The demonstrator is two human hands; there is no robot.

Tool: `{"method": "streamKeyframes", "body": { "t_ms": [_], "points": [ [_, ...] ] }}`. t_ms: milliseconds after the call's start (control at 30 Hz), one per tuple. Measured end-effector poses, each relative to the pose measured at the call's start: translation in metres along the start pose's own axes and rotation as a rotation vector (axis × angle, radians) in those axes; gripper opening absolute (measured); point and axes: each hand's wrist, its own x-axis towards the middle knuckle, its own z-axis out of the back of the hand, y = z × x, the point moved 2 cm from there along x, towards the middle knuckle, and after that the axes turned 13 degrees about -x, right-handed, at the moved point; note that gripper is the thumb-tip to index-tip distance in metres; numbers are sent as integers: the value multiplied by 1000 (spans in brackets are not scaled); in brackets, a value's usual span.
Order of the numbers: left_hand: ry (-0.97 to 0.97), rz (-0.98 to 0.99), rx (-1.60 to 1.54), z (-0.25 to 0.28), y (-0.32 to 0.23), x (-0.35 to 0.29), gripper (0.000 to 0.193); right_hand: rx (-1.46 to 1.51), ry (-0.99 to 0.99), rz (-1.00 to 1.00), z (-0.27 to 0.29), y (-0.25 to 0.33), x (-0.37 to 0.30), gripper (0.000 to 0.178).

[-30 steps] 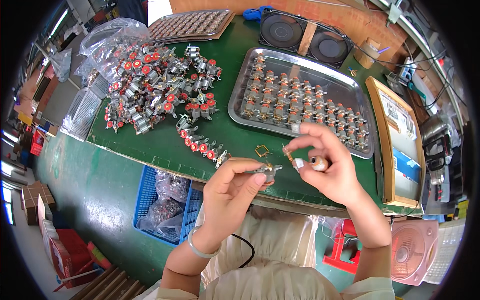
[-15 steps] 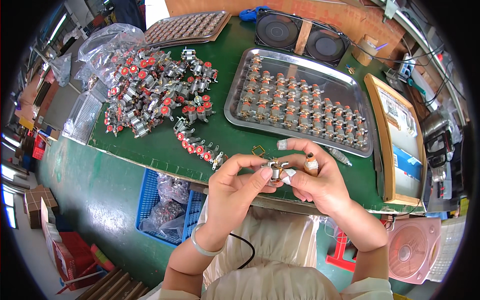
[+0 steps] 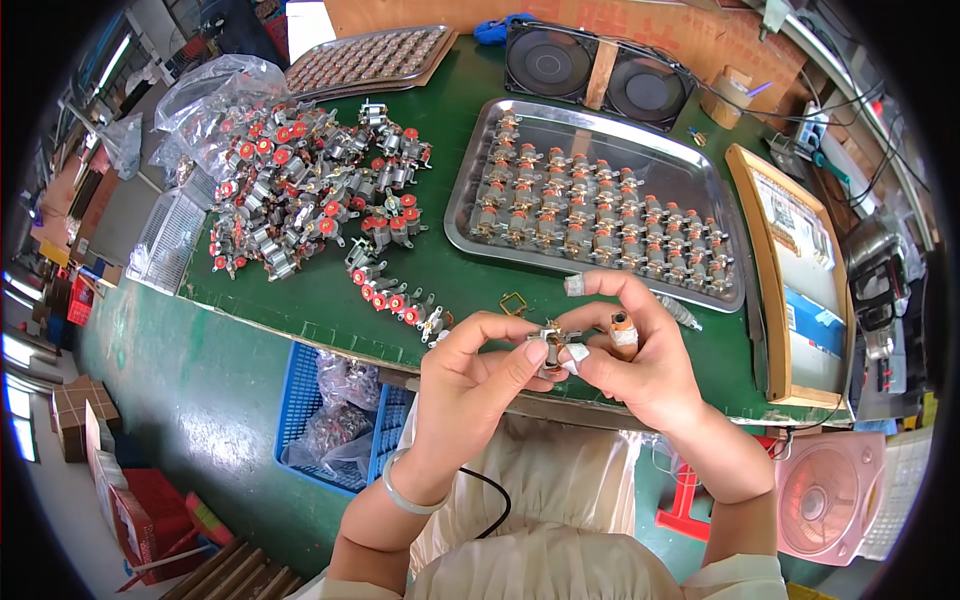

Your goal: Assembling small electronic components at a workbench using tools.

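Over the table's front edge, my left hand (image 3: 475, 365) pinches a small metal electric motor (image 3: 551, 346) between thumb and fingers. My right hand (image 3: 640, 365) closes on the motor's other side with its taped thumb. Its taped index finger is raised and bent. A brown tube-like stub wrapped in whitish tape (image 3: 623, 337) stands up between the right fingers; its lower part is hidden. Just beyond the hands lies a small brass-coloured wire frame (image 3: 513, 304). A short row of motors with red discs (image 3: 396, 303) lies left of my hands.
A big heap of similar motors (image 3: 300, 190) covers the table's left, beside a clear plastic bag (image 3: 215, 95). A metal tray (image 3: 462, 232) holds rows of motors; another tray (image 3: 375, 60) is behind. Two black fans (image 3: 548, 62) stand at the back, a wooden-framed board (image 3: 785, 390) at right.
Both hands stay together on the motor and have shifted very slightly. The taped stub in my right hand is tilted a little differently, and the raised index finger has moved a little right.
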Motion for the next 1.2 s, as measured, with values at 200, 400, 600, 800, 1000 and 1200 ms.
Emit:
{"method": "streamKeyframes", "body": {
  "t_ms": [200, 400, 600, 800, 1000, 1200],
  "points": [
    [-11, 1, -9, 1, -1, -1, 16, 27, 32, -33, 2, 0, 0, 49],
    [59, 21, -81, 1, 1, 1, 17, 58, -9, -15, 7, -3, -2, 45],
    [48, -36, -57, 4, 2, -2, 21, -132, -59, 45, 4, 6, -8, 35],
    [21, 32, -59, 20, 2, -4, 26, -419, -115, 125, 27, 10, -11, 36],
    [19, -13, -49, 18, 5, -3, 37, 55, -168, 76, 18, -2, -34, 24],
    [-92, 7, -435, 12, 9, -2, 35, -638, -268, 645, -12, -20, -32, 31]
  ]
}}
